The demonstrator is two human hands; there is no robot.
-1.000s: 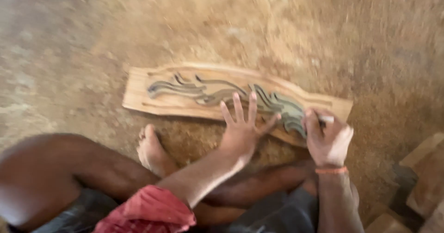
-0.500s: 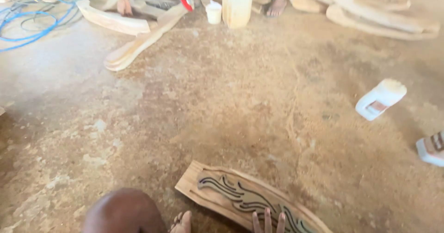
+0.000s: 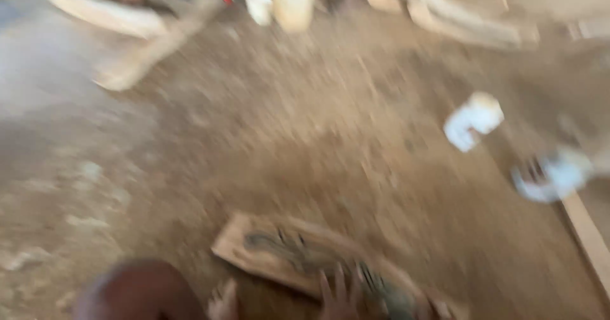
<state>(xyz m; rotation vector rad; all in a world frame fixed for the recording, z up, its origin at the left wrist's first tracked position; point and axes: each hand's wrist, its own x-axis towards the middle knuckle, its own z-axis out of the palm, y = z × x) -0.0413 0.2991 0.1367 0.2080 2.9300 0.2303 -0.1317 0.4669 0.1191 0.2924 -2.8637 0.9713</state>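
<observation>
1. Carved wooden board (image 3: 286,256) is seen lying flat on the dirt floor (image 3: 254,142), low in the frame, running from centre-left down to the right; a dark wavy pattern is cut into its top face. Whole frame is motion-blurred.
2. Far left, bottom edge: a bare knee (image 3: 136,291) is seen beside the board's left end; toes of a foot (image 3: 223,302) are touching or just short of the board's near edge, blur prevents telling which.
3. Left hand (image 3: 340,298) is laid on the board's near part with fingers spread and flat; nothing is gripped.
4. Right hand (image 3: 438,308) is barely caught at the bottom edge on the board's right end; only fingertips are seen, so whether it is open or holding anything cannot be told.
5. Right of the board: a white plastic bottle (image 3: 473,120) is lying on the floor, well apart; a second whitish object (image 3: 553,177) lies further right, too blurred to identify; a wooden plank (image 3: 588,237) edge runs along the lower right.
6. Top edge: pale curved wooden pieces (image 3: 121,21) left, a cream tub (image 3: 292,2) in the centre, and more wooden pieces (image 3: 470,25) right.
</observation>
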